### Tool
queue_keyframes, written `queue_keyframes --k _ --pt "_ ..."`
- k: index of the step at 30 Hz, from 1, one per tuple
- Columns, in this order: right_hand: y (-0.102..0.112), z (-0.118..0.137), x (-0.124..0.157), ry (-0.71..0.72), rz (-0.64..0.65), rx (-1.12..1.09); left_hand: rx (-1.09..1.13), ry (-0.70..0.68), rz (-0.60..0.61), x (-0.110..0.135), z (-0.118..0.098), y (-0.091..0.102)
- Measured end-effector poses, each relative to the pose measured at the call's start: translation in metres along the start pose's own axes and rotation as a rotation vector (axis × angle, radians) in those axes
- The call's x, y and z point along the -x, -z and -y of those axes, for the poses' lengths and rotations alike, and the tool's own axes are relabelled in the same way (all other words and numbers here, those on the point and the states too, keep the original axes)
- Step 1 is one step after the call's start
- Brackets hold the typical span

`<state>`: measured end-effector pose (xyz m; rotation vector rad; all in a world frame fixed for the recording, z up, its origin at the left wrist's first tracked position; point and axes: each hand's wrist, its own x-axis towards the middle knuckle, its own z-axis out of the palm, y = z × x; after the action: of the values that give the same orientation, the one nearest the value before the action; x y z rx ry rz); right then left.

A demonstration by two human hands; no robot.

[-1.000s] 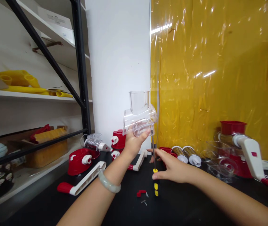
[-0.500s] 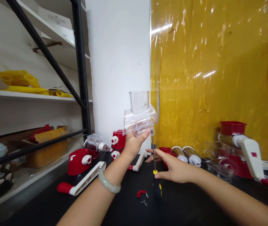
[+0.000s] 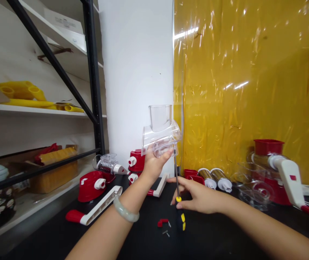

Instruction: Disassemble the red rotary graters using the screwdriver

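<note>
My left hand [image 3: 154, 164] is raised and closed round the underside of a clear plastic hopper housing [image 3: 161, 133], held upright above the black table [image 3: 219, 238]. My right hand [image 3: 197, 195] pinches the top of a screwdriver handle [image 3: 180, 218], black and yellow. The screwdriver's thin metal shaft [image 3: 176, 169] points up, its tip at the base of the clear housing. A jade-coloured bangle [image 3: 125, 213] sits on my left wrist.
Small screws [image 3: 166, 233] and a red clip [image 3: 162, 221] lie below the hands. Red grater bases [image 3: 93, 184], white crank handles [image 3: 97, 207], two drum blades [image 3: 215, 177] and an assembled red-and-white grater [image 3: 276, 173] stand around. A shelf rack [image 3: 35, 159] is left, a yellow plastic curtain [image 3: 246, 86] behind.
My right hand has drawn slightly nearer and shifted its pinch on the screwdriver, whose handle has turned. My left hand and the clear housing have stayed still.
</note>
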<state>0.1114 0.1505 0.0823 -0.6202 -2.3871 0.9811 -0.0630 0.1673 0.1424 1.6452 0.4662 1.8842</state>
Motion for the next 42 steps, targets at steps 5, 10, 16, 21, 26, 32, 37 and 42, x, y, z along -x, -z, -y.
queue_keyframes --k 5,10,16,21,26,32,37,42 --pt "0.009 0.001 0.003 -0.062 0.019 0.068 0.119 0.01 -0.152 -0.017 -0.007 0.012" --pt "0.048 0.008 0.019 -0.308 0.1 0.467 0.137 -0.102 -0.242 -0.023 -0.027 0.025" --pt "0.07 0.006 0.033 -0.509 0.187 0.768 0.021 0.065 -0.239 0.015 -0.006 0.03" --pt "0.058 -0.003 0.025 -0.594 0.239 0.852 -0.031 0.195 -0.138 0.043 0.014 0.031" --pt "0.047 -0.007 0.019 -0.608 0.273 0.904 0.071 0.316 -0.141 0.055 0.02 0.033" --pt "0.038 -0.014 0.015 -0.605 0.28 0.913 0.174 0.418 -0.218 0.055 0.031 0.045" --pt "0.031 -0.02 0.013 -0.618 0.291 0.901 0.192 0.409 -0.233 0.053 0.034 0.048" --pt "0.028 -0.022 0.011 -0.629 0.362 0.907 0.24 0.436 -0.26 0.053 0.03 0.044"
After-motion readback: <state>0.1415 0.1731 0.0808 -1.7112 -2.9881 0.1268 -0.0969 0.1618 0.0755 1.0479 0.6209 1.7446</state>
